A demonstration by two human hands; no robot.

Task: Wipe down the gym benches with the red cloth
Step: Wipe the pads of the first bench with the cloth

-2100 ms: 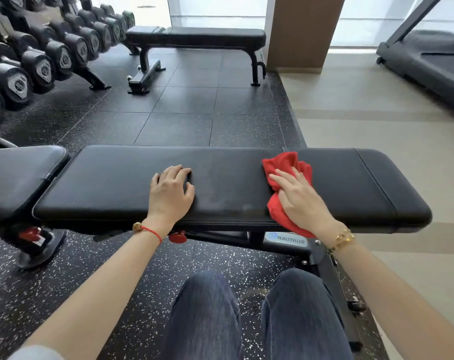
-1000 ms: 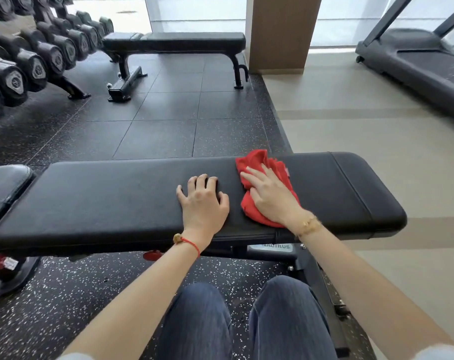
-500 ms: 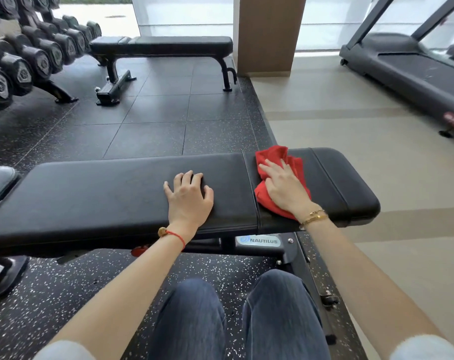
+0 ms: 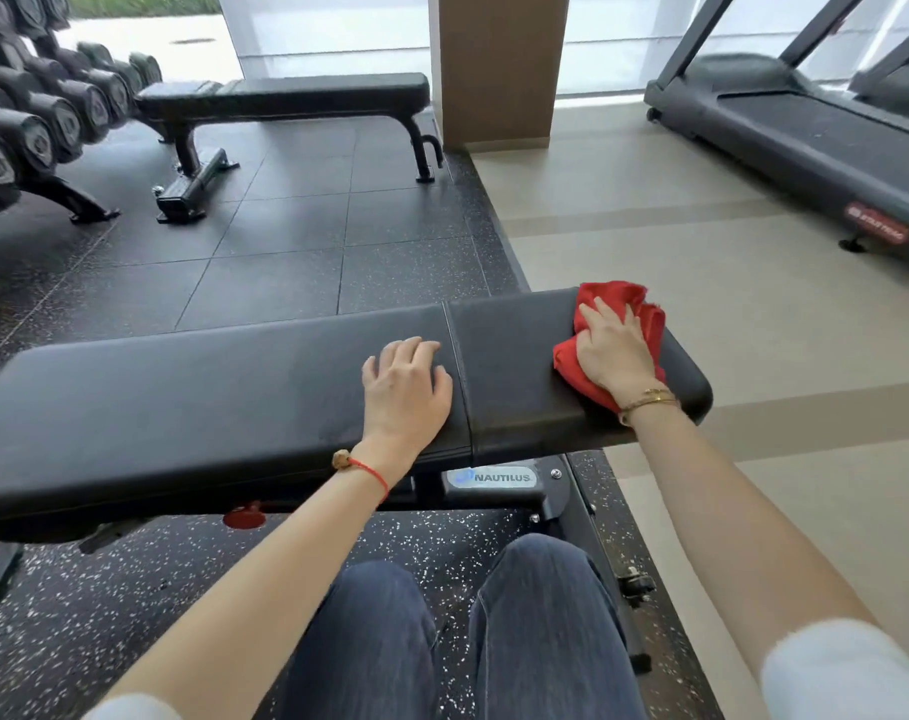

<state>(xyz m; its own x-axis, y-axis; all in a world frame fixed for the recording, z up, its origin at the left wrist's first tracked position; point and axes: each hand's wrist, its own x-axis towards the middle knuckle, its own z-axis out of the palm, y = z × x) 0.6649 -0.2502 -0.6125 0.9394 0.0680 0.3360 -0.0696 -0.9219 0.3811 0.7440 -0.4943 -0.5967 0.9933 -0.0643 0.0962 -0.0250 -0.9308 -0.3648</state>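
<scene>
Red cloth (image 4: 610,324) lies under right hand (image 4: 614,350) on bench (image 4: 208,397).

A: Where is the red cloth (image 4: 610,324)?
B: Right of centre frame, bunched flat on the short end pad of the near black bench (image 4: 208,402).
A: Any other bench?
B: A second black bench (image 4: 296,96), flat, upper left of centre.

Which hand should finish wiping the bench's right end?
Right. The right hand already presses the red cloth there, while the left hand rests bare on the bench.
</scene>
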